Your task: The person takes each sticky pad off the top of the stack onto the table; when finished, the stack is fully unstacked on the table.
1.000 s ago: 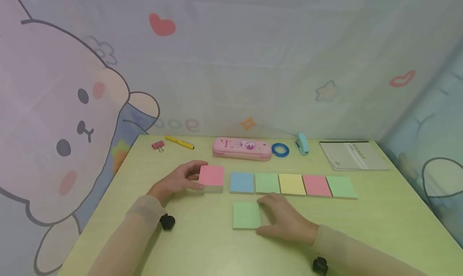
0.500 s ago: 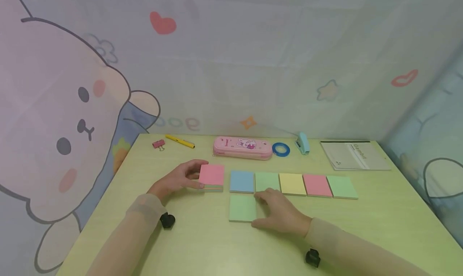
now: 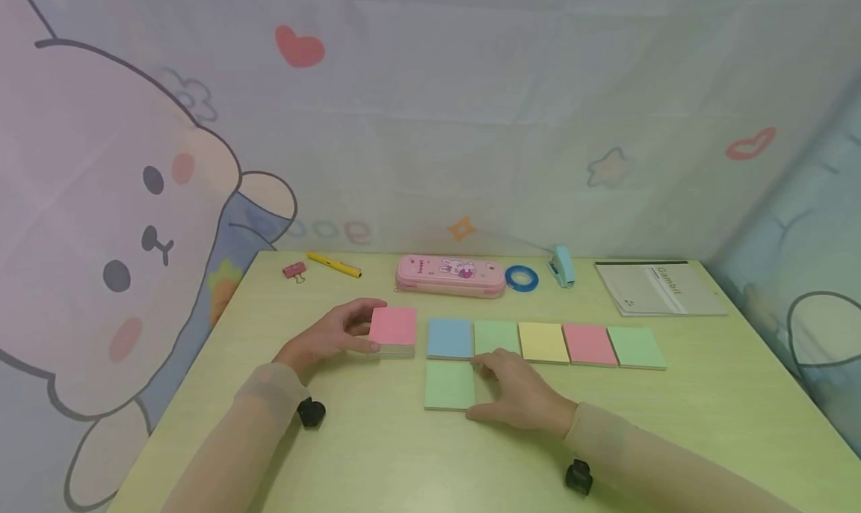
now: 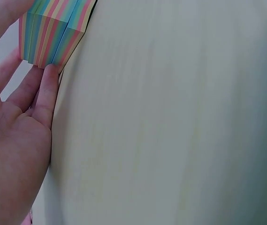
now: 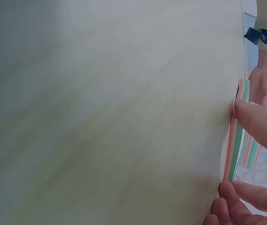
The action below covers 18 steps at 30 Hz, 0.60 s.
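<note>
My left hand grips the left side of a pink-topped stack of sticky note pads. Striped coloured edges of this stack show between thumb and fingers in the left wrist view. Just in front of a blue sticky note pad lies a green sticky note pad, flat on the table. My right hand holds that green pad from its right side, thumb at the near edge and fingers at the far edge. Its thin layered side appears between them in the right wrist view.
Right of the blue pad, the row continues with green, yellow, pink and green pads. Behind stand a binder clip, pen, pencil case, tape roll, stapler and notebook.
My right hand has slid the green pad away from me and slightly left, up against the front of the blue pad. The left hand and its stack have stayed in place.
</note>
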{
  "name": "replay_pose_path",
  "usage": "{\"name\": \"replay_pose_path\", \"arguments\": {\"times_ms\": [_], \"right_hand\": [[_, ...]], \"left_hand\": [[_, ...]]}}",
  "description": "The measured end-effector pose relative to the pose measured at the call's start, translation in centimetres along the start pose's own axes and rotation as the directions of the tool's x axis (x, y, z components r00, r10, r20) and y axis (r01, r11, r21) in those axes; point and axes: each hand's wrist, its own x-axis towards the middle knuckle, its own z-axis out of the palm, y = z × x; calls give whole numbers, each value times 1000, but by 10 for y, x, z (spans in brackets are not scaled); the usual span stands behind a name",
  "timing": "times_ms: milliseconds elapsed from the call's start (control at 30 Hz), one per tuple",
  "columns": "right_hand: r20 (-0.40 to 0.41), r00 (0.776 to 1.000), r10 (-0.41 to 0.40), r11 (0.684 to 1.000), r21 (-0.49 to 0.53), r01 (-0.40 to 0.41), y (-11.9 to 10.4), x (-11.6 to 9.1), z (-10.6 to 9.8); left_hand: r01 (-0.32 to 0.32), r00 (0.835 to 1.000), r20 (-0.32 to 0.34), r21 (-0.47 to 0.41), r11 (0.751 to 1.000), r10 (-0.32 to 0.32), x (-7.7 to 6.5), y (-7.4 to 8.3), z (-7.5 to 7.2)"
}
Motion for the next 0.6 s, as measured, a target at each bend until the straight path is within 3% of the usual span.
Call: {"name": "replay_pose_path", "arguments": {"times_ms": [367,600], "right_hand": [[-4,1000,5,1000,-2,-5,1,4,2],[-8,999,35,998,53,-35,-7,3,-6]], "left_hand": [[10,1000,-12,7,1000,-9,-4,2,0],[-12,1000,3,-3,1000,12,-2,0,0]]}}
